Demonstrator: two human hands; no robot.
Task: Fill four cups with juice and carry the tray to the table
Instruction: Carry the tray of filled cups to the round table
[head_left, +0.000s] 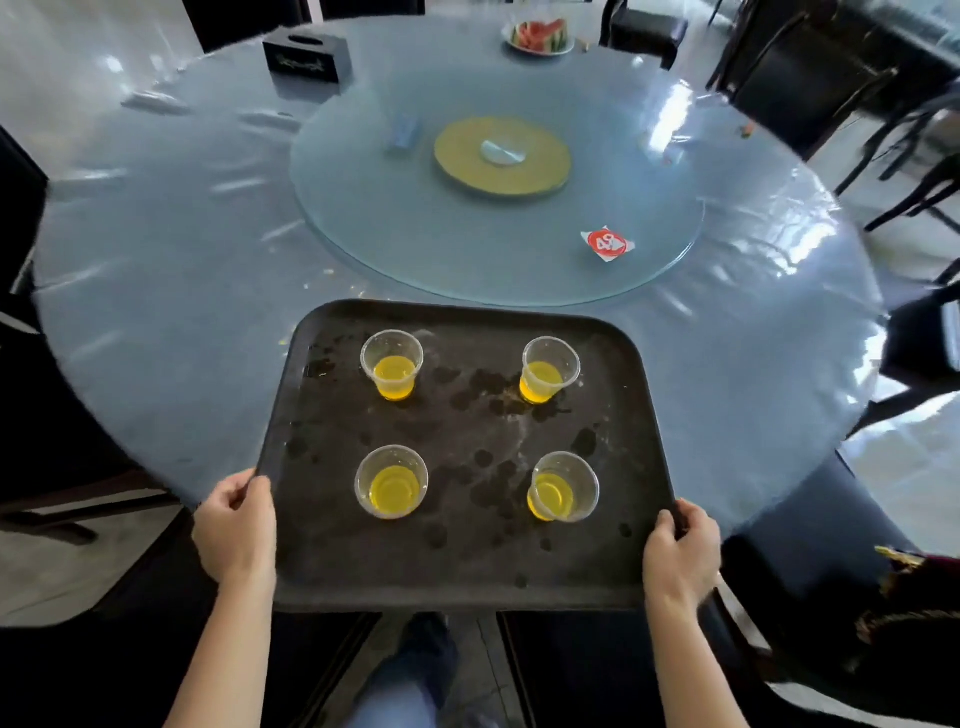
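Note:
A dark rectangular tray (467, 566), spotted with wet marks, reaches over the near edge of the round table (171, 291); its near part hangs past the rim. On it stand clear plastic cups partly filled with yellow juice: far left cup (392, 365), far right cup (549, 369), near left cup (391, 481), near right cup (563, 487). All stand upright. My left hand (236, 525) grips the tray's near left edge. My right hand (681, 553) grips its near right edge.
A glass turntable (363, 218) with a yellow hub (502, 156) fills the table's middle; a red-and-white packet (607, 243) lies on it. A black tissue box (306, 54) and a plate of watermelon (540, 35) sit at the far side. Dark chairs (810, 93) ring the table.

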